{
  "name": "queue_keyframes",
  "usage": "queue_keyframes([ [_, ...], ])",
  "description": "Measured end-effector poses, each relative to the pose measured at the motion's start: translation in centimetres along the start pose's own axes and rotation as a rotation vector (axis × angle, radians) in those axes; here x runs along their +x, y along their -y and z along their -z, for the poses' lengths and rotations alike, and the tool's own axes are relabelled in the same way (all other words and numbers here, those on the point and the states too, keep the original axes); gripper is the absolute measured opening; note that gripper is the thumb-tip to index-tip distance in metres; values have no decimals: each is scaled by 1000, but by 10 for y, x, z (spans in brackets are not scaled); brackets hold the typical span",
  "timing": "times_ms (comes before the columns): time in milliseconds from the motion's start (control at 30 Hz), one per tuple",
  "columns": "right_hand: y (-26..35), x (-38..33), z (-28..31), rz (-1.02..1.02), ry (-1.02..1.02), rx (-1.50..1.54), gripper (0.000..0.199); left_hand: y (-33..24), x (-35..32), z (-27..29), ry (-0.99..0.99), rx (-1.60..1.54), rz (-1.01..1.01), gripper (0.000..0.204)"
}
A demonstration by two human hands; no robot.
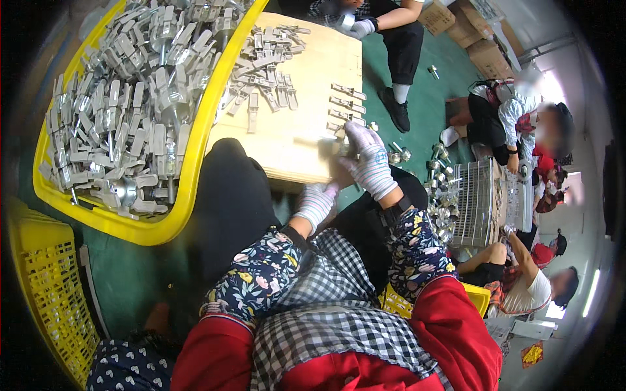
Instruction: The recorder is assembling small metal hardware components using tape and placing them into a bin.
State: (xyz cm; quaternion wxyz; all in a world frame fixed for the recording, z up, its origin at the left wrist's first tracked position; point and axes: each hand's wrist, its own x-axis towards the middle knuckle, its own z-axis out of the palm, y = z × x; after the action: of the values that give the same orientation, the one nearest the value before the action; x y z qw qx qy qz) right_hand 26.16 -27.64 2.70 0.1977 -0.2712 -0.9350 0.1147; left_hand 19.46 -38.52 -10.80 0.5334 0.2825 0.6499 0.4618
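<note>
My right hand (pixel 370 159), in a white striped glove, is at the board's right edge beside a short row of metal lever clips (pixel 345 104). Its thumb and fingers are apart, and a blurred piece lies between or under their tips. Lower down, against the board's near edge, is my left hand (pixel 316 204), gloved alike. Its fingers are curled, and whatever is in them is hidden. The pale wooden board (pixel 287 140) lies before my knees. Loose metal clips (pixel 270 65) are heaped on its far part.
At the left stands a yellow-rimmed bin (pixel 189 176) full of metal lever parts. Beneath it is a yellow slotted basket (pixel 49 280). Round metal fittings (pixel 442 202) lie on the green floor at the right, beside a white crate (pixel 471 202). Another person (pixel 399 49) sits across the board.
</note>
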Motion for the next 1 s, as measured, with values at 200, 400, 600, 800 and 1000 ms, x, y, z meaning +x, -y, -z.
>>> queue_keyframes([
  [200,-3,-1,-10,31,-31,-83,71,-12,-5,2,-27,227,-38,24],
  [400,0,-6,-17,108,-48,-196,69,4,5,-6,27,119,38,38],
  [600,10,-3,-5,88,72,-148,70,16,11,-9,2,38,42,38],
  [800,5,-6,1,79,185,-103,70,-28,-8,2,-4,30,-18,38],
  [1000,7,-6,4,89,239,-90,74,-58,-15,17,30,-40,-13,31],
])
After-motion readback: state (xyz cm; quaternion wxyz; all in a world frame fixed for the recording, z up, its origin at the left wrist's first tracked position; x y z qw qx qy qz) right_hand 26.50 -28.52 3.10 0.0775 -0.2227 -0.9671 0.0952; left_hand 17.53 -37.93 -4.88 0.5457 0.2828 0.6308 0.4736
